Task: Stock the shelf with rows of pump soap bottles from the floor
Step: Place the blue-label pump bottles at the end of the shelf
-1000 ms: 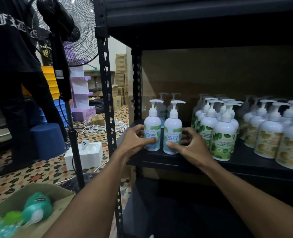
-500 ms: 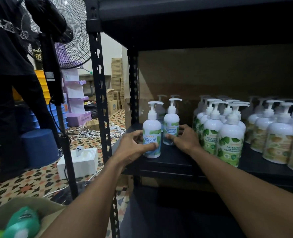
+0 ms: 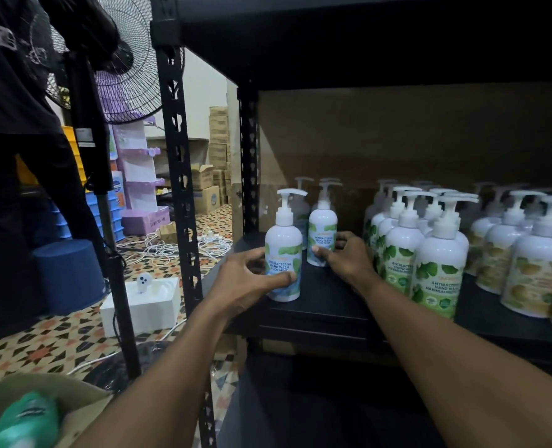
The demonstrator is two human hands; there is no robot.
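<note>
Frame centre: right hand [image 3: 345,257] grasping rear bottle [image 3: 322,234], slid deeper onto shelf [image 3: 326,305] than 1 second ago. Left hand [image 3: 252,279] grips front bottle [image 3: 283,253] near shelf edge. New row forming left of 2 stocked groups; front bottle probably goes next.

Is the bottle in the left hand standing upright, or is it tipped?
Upright. The bottle stands with its base on the shelf and its pump on top, while the left hand grips its lower part.
</note>
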